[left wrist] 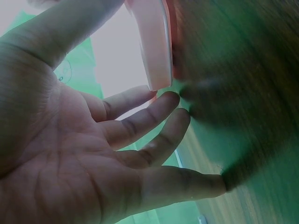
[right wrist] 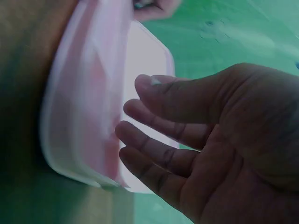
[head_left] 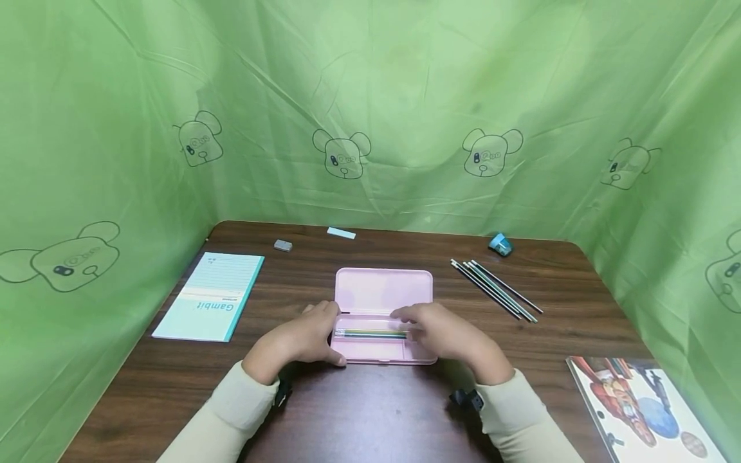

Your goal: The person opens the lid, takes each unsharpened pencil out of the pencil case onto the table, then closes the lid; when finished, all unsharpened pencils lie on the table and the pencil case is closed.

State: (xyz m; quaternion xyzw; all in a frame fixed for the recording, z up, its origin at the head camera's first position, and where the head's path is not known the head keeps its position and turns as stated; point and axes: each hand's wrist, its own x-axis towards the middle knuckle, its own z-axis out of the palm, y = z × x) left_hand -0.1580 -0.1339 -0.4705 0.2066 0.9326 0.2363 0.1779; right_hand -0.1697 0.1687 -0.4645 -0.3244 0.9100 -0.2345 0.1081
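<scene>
A pink pencil case (head_left: 370, 352) lies on the table with its lid (head_left: 384, 290) raised at the back. Inside, a few pencils (head_left: 370, 334) lie side by side in the longer rear section, their right ends partly behind my right hand. My left hand (head_left: 303, 334) holds the case's left end, thumb at the front corner and fingertips (left wrist: 169, 99) at the back corner. Over the right end hovers my right hand (head_left: 448, 331), its fingers (right wrist: 154, 151) loosely bent and nothing between them. The case's pink wall (right wrist: 77, 116) looks blurred in the right wrist view.
Several pencils (head_left: 496, 292) lie right of the case, with a blue sharpener (head_left: 500, 244) behind them. Left stands a notebook (head_left: 211, 297); a grey eraser (head_left: 283, 245) and a pale blue strip (head_left: 341, 233) lie further back. A picture-covered book (head_left: 648, 411) lies front right. Green cloth (head_left: 405, 77) surrounds the table.
</scene>
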